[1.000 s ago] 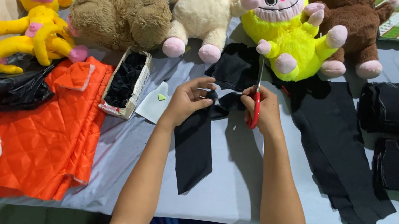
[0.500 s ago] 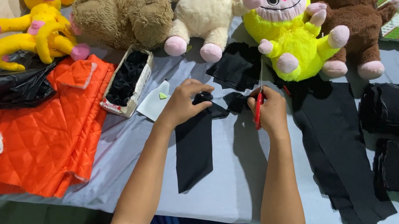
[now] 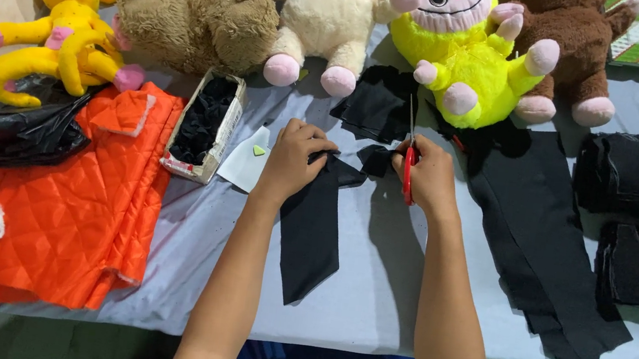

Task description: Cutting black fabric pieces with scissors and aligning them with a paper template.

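Left hand (image 3: 293, 160) has its grip closed, pinching the top end of the black cloth strip (image 3: 311, 228), which trails toward the body on the grey surface (image 3: 370, 293). Right hand (image 3: 427, 176) is wrapped tight around red-handled scissors (image 3: 410, 154), blades pointing away, just right of the pinched cloth.
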